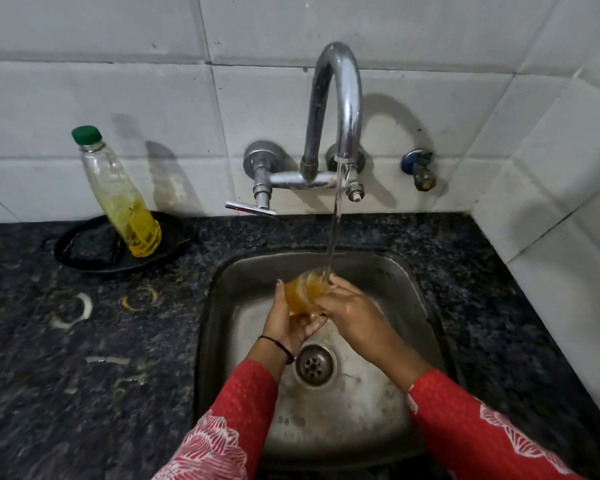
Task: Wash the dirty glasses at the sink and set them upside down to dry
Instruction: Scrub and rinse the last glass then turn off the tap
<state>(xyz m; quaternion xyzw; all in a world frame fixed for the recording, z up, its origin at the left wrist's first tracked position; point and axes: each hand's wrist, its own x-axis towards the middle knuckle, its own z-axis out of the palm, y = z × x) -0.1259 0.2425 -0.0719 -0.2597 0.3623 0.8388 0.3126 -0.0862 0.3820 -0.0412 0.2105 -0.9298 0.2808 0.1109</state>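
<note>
Under the tap point(336, 109), we grip the glass point(303, 289) with left hand point(288, 323) and right hand point(352, 311); seemingly wet, it could slip into the sink point(423, 306).

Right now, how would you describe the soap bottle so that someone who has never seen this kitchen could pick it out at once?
Start at the steel sink set in the dark speckled counter, then look left along the tiled wall to a black dish. The bottle stands in that dish, leaning, beside a dark scrub pad. It is the only clear plastic thing there, with a green cap and yellow liquid in its lower part.
</note>
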